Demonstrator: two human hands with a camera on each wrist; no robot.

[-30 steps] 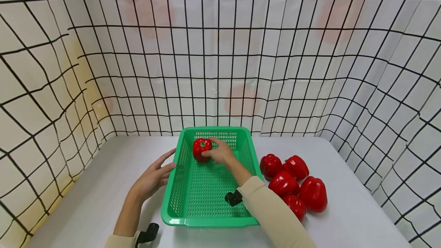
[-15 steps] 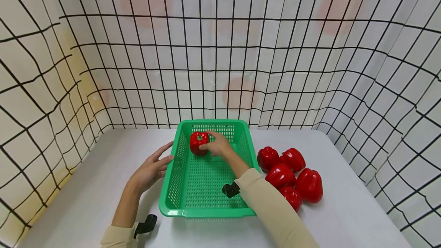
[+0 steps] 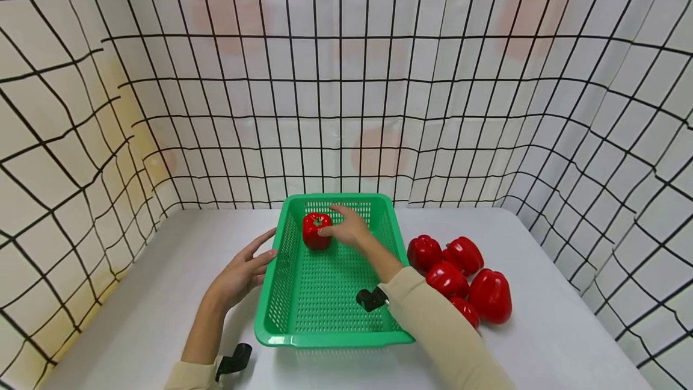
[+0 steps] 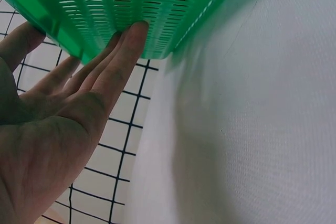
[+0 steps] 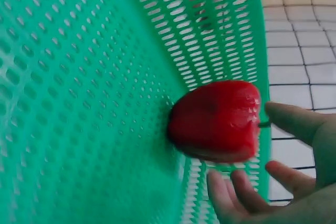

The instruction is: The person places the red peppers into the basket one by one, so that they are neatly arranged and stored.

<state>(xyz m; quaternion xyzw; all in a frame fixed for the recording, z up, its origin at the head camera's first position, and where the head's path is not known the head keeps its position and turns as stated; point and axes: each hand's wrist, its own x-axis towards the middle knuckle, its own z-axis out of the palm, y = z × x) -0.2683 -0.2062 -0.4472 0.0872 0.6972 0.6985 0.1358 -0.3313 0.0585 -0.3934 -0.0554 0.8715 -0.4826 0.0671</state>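
Left hand [image 3: 238,278], fingers straight, against outer left wall of basket [image 3: 325,340]; red pepper [image 3: 315,235] inside, far left part, long axis upright, stem up; right hand [image 3: 351,230] nearer, just right of it, fingers spread wide, gripping nothing; other peppers [image 3: 447,280] right of basket

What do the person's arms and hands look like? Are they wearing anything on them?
The left sleeve and right sleeve are plain cream. The left hand and right hand wear no gloves. Near the cuffs are small, dark, bent gadgets: a left gadget and a right gadget.
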